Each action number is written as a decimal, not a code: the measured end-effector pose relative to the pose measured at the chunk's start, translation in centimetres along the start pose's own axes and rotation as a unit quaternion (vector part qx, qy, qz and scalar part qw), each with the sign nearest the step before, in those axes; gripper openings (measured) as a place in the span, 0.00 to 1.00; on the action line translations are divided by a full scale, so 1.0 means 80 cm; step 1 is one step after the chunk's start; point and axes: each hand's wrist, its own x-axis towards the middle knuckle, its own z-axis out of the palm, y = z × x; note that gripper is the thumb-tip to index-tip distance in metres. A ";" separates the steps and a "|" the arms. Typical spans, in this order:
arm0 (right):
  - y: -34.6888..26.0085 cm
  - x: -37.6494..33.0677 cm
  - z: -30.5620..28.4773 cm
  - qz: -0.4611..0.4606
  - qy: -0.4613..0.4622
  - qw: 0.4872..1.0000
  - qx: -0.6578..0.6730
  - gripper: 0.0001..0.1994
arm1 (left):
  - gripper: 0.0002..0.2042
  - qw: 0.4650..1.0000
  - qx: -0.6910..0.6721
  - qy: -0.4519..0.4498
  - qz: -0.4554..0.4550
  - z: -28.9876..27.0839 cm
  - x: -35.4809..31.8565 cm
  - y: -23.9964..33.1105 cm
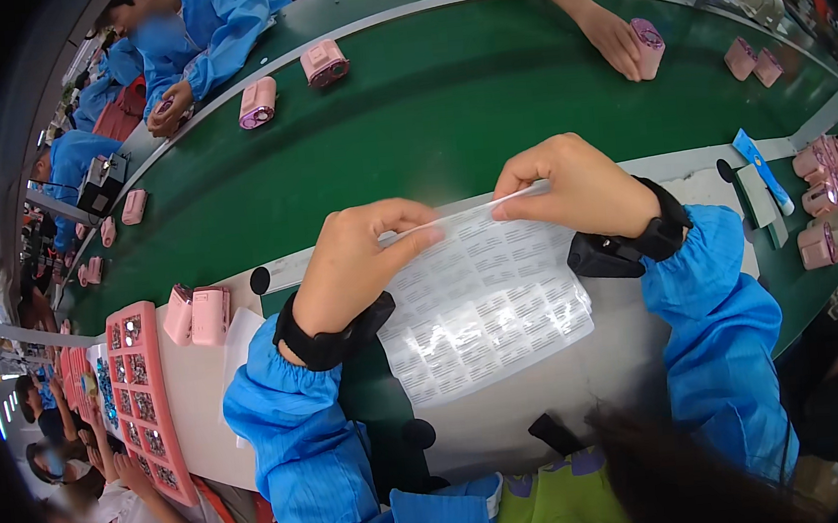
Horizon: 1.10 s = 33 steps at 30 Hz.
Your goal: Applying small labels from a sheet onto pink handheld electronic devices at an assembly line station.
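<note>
Between my hands hangs a sheet of labels (489,320), whitish and glossy, with rows of small printed rectangles. Its far edge is pinched by my left hand (364,256), fingers and thumb closed on the left part of that edge. My right hand (562,189) pinches the same edge further right, thumb below and fingers above. Light glares off the lower half of the sheet. Whether it is one sheet or several stacked cannot be told. Each wrist wears a black strap with a dark block, over blue sleeves.
A green conveyor belt (407,123) carries pink devices (325,62); a co-worker's hand (614,40) touches one. Two pink housings (209,315) stand left, beside a pink compartment tray (147,395) of small parts. A blue tube (763,172) and several pink pieces (822,196) lie right.
</note>
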 end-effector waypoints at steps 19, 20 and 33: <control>0.013 0.005 0.021 -0.124 0.193 0.964 -0.134 0.06 | 0.09 1.000 -0.004 0.012 -0.018 0.003 0.005 -0.004; 0.013 0.004 0.021 -0.122 0.207 0.960 -0.145 0.06 | 0.09 1.000 -0.004 0.012 -0.018 0.003 0.005 -0.003; -0.009 -0.009 -0.026 -0.262 0.054 0.964 0.003 0.03 | 0.11 0.982 -0.114 -0.117 -0.095 0.013 -0.006 -0.027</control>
